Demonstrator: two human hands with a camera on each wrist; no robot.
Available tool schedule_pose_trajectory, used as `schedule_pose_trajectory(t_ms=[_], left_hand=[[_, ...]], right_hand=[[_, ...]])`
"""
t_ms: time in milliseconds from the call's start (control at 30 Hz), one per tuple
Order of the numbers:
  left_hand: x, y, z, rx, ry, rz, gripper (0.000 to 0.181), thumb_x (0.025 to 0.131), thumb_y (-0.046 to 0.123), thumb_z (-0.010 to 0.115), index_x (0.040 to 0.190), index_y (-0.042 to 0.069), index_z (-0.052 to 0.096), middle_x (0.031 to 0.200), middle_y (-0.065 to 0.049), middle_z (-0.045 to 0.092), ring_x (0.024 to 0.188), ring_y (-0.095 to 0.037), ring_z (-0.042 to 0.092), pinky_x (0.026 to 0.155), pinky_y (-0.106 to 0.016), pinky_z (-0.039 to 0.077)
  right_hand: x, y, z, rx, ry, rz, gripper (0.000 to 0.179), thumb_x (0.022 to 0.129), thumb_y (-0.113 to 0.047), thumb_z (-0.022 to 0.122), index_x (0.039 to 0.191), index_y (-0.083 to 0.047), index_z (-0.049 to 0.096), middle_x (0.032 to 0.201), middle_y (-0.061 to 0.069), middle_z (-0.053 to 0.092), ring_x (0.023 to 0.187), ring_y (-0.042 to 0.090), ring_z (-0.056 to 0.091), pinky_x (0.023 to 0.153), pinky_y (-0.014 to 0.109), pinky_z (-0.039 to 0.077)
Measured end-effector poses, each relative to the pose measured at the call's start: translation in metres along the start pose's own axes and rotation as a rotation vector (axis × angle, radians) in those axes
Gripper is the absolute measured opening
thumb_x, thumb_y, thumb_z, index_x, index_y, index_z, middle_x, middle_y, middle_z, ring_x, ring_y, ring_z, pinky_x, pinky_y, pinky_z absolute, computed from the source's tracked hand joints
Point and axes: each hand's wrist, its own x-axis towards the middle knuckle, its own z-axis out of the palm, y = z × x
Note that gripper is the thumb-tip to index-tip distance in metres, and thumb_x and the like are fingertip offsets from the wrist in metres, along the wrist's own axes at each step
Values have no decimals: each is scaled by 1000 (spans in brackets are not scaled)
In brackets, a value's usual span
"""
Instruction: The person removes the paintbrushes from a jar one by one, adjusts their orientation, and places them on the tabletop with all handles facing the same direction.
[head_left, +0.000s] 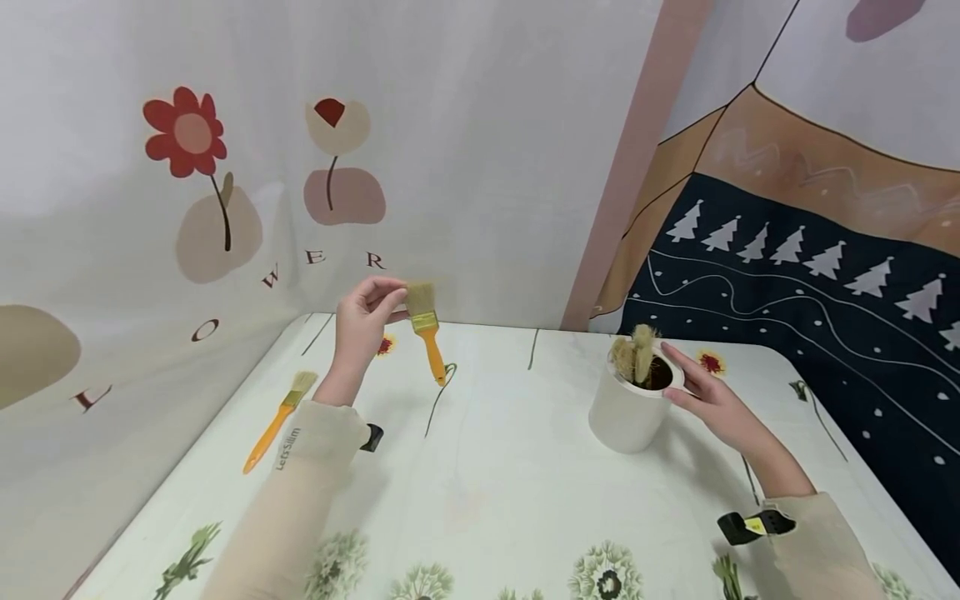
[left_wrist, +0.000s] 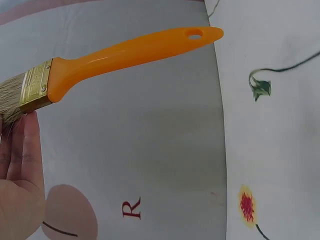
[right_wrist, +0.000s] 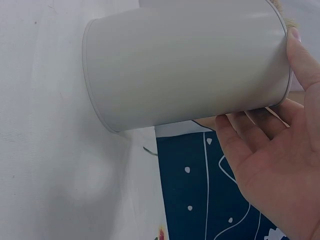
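A paintbrush (head_left: 423, 312) with an orange handle and pale bristles hangs handle-down from my left hand (head_left: 366, 321). The fingertips pinch it at the bristle end, beside the metal band; in the left wrist view the orange handle (left_wrist: 135, 50) shows whole, with a hole near its tip. On the right side of the table stands a white cylindrical container (head_left: 626, 412), upright, with tan bristle heads (head_left: 642, 352) sticking up from it. My right hand (head_left: 708, 400) steadies the container from the right, thumb at the rim and fingers along its side, as the right wrist view shows.
A second orange-handled paintbrush (head_left: 281, 421) lies on the table left of my left forearm. The white tablecloth (head_left: 487, 467) carries printed flowers. Patterned cloth hangs (head_left: 480, 167) behind the table, with a dark tree-printed part (head_left: 750, 275) at the right.
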Motion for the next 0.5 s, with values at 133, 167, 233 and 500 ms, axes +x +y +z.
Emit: schedule_pose_trajectory(t_ms=[133, 167, 233, 500], left_hand=[[-1, -3, -10, 24, 3, -22, 23, 95, 12, 67, 111, -4, 64, 95, 19, 69, 92, 0, 69, 79, -22, 61], [-1, -4, -13, 28, 4, -24, 23, 95, 12, 67, 111, -4, 64, 94, 19, 69, 91, 1, 69, 79, -21, 61], [-1, -5, -18, 34, 7, -33, 22, 95, 13, 68, 110, -3, 64, 93, 19, 69, 89, 1, 69, 78, -21, 61], [-1, -10, -43, 138, 4, -70, 23, 96, 18, 68, 111, 1, 66, 96, 21, 68, 91, 4, 67, 77, -19, 60]], right_hand=[[0, 0, 0, 10, -2, -3, 73, 103, -22, 55, 161, -15, 11, 168, 17, 8, 150, 50, 14, 103, 6, 34], [0, 0, 0, 14, -2, -4, 73, 103, -22, 55, 161, -15, 11, 168, 17, 8, 150, 50, 13, 103, 5, 33], [0, -1, 0, 18, -2, -4, 73, 103, -22, 55, 161, -15, 11, 168, 17, 8, 150, 50, 13, 101, 3, 32], [-1, -4, 0, 6, -5, 2, 74, 103, -24, 56, 161, -13, 11, 167, 18, 8, 150, 50, 13, 103, 7, 34]])
